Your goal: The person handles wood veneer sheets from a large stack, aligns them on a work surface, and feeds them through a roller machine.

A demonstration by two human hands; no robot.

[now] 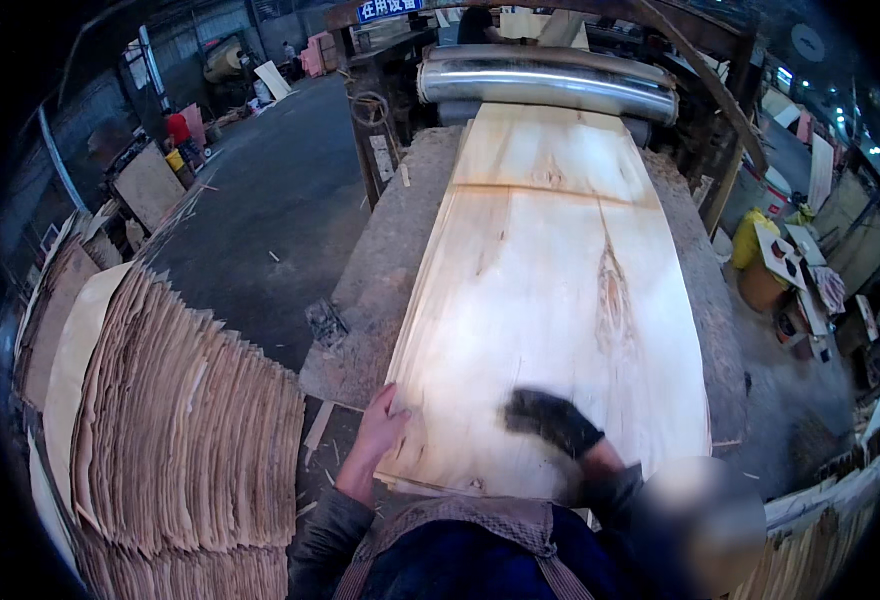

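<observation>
A stack of long, pale wood veneer sheets (pixel 550 300) with brown knots and streaks lies lengthwise before me on a worn board table. At its near left edge my bare left hand (pixel 382 435) grips the sheets, thumb over the top and the other fingers partly hidden along the side. Over the near middle of the top sheet is my right hand (pixel 550 420), in a black glove. Its fingers stretch to the left, slightly blurred, holding nothing visible; whether it touches the wood I cannot tell.
A shiny metal roller (pixel 550 85) in a rusty frame spans the stack's far end. Upright veneer sheets (pixel 190 420) crowd my left; another stack (pixel 830 530) stands at near right. A person in red (pixel 178 128) is far left. Buckets and a cluttered bench (pixel 785 255) stand right.
</observation>
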